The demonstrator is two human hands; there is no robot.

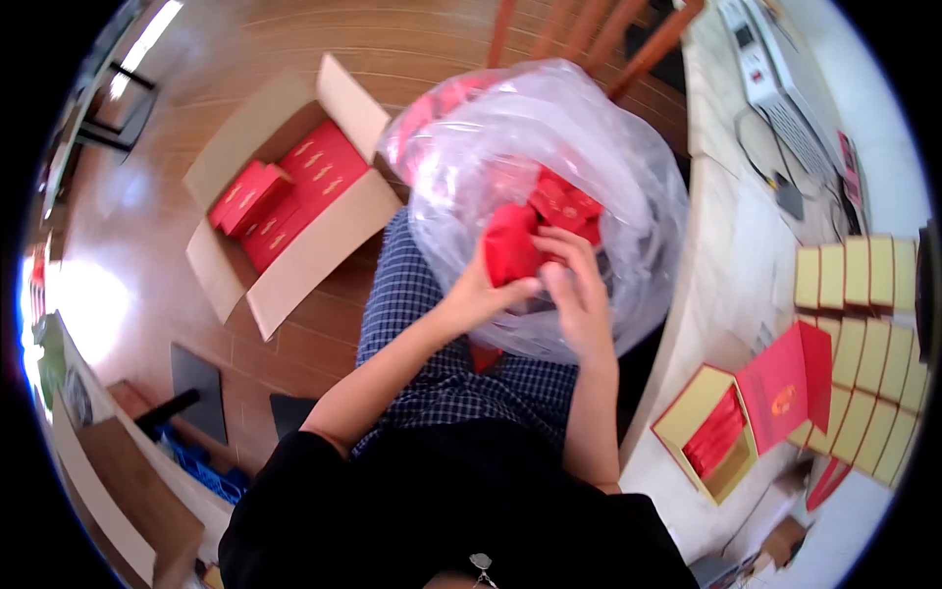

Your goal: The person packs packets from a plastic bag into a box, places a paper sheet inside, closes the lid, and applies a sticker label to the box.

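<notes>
Over my lap and beside the table stands a large clear plastic bag, its mouth open, with red packets inside. My left hand is wrapped round a red pouch above the bag's opening. On the pouch's right side is my right hand, its fingers bent and spread near the pouch's edge; whether they pinch anything is too blurred to tell. An open gift box on the table at the right holds red packets, its red lid folded back.
An open cardboard box of red boxes sits on the floor at the left. Stacked yellow-sided boxes, a white appliance and cables are on the table. A wooden chair stands behind the bag.
</notes>
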